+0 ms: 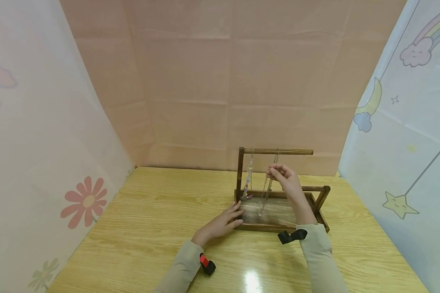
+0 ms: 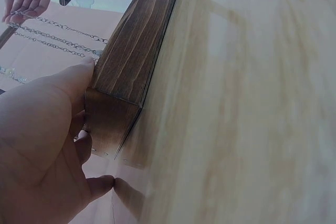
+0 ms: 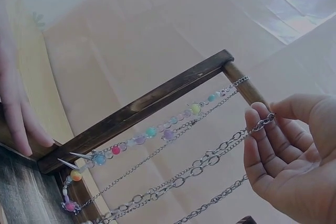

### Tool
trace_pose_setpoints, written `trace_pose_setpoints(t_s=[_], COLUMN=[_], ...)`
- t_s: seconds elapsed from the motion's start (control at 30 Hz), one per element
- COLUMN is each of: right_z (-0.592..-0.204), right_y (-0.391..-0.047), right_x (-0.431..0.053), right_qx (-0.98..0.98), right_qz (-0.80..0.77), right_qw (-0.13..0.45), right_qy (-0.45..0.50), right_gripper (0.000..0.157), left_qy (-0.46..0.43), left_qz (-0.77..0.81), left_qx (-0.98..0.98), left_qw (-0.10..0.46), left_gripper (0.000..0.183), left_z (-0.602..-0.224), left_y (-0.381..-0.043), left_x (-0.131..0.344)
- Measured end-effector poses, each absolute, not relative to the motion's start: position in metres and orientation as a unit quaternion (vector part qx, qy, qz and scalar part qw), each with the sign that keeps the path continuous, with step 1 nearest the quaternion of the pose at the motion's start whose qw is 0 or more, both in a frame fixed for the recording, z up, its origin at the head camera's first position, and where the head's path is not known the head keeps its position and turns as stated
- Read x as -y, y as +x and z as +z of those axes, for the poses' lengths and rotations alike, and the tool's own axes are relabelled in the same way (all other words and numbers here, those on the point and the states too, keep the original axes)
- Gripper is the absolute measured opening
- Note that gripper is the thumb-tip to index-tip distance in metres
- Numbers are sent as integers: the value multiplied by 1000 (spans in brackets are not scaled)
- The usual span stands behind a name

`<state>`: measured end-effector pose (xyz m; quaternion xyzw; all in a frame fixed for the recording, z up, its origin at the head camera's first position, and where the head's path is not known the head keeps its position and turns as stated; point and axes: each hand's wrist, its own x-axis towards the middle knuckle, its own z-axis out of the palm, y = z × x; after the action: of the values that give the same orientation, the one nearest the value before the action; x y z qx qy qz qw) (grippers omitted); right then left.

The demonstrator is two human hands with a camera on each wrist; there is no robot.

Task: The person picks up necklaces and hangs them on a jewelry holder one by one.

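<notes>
A dark wooden jewelry stand (image 1: 278, 228) has a tray base and an upper bar (image 1: 297, 152). My right hand (image 1: 287, 181) pinches a silver chain necklace (image 3: 197, 170) between thumb and fingertips, just below the bar. The chain runs down over the tray, with a small pale pendant (image 1: 260, 214) low in it. To its left a colorful beaded necklace (image 3: 151, 131) hangs from the bar near the upright post. My left hand (image 1: 220, 223) touches the tray's left front corner with fingers spread; in the left wrist view its thumb lies along the dark wood (image 2: 118, 72).
A second, lower bar (image 1: 308, 189) stands at the stand's right side. The stand rests on a wood-grain table (image 1: 161, 219). A pinkish-tan sheet (image 1: 190, 81) closes off the back, and printed white sheets (image 1: 399, 134) flank both sides.
</notes>
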<state>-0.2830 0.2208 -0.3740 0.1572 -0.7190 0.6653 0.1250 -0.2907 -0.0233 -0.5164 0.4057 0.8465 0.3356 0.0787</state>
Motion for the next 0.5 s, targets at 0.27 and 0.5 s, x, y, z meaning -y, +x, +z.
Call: trace_pose_setpoints(t_s=[0.27,0.5], right_z=[-396,-369], right_y=[-308,-288], right_x=[-234,-224], right_qx=[689,736], right_qz=[679,643], right_qw=[139,134], right_qy=[211,163], right_gripper=[34,30], left_qy=[400,403], left_qz=[337,335], left_qx=[-848,-847], left_qw=[84,83], left_gripper=[56,54], left_z=[-516,-515], left_y=[-291,-290], left_x=[24,23])
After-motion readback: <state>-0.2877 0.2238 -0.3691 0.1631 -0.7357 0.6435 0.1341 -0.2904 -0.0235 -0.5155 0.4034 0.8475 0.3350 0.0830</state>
